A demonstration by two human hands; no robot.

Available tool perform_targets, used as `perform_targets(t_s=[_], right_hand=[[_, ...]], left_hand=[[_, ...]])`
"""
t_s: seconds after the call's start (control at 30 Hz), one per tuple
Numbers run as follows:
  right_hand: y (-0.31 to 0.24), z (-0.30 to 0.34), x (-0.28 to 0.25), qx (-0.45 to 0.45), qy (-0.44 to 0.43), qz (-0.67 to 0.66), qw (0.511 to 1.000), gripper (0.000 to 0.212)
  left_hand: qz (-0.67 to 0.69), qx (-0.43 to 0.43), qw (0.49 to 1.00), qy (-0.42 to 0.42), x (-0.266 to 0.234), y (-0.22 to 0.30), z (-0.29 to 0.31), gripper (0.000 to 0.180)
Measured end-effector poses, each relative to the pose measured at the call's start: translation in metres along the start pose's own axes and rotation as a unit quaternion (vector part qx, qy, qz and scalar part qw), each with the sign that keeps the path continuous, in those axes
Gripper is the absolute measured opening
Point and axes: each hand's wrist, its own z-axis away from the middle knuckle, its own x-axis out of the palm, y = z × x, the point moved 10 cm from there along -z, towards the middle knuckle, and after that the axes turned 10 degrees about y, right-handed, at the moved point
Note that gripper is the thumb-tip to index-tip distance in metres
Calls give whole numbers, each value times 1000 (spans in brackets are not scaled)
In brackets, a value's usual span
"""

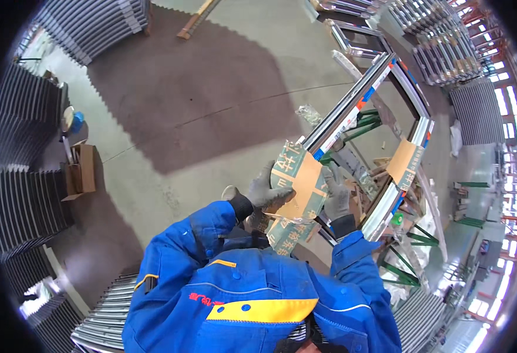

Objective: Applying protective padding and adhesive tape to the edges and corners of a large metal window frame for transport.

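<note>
A brown and green printed cardboard piece point(298, 187) is folded around the near-left corner of a long metal window or door frame point(352, 117). My left hand point(265, 189), in a grey work glove, grips the cardboard's left edge, thumb on top. Against its right edge is my right hand point(337, 197), gloved too, fingers bent around it; some fingertips are hidden. A torn flap point(290, 233) hangs toward my body. Another cardboard sleeve point(404, 166) is wrapped around the frame's right side. Blue and orange labels run along the frame's rails.
Green stand legs point(400, 274) and clear plastic wrap show below and beside the frame. An open cardboard box point(81, 170) stands on the floor at left. Stacks of metal profiles point(26, 206) line the left side, with more stacked frames point(446, 56) at the far right.
</note>
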Motion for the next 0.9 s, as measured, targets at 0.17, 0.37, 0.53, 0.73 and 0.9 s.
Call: perform_targets(t_s=[0.17,0.37,0.53,0.73,0.9], right_hand=[[29,37,-1,326,48,-321,888,38],[-16,37,17,496,84,-437,746,25],[-29,31,52,464,1,-316,827,17],[-53,-21,57,398,34,-342,851,18],[-12,-22,47,437,90,-306,841,20]], left_hand=[[-43,17,998,35,-5,7,0,108],[-31,-16,999,32,-5,-13,-1,114],[-39,-39,996,74,-17,-36,-4,110],[-34,29,991,128,-45,-27,-44,109],[-105,60,992,29,-26,0,-94,91]])
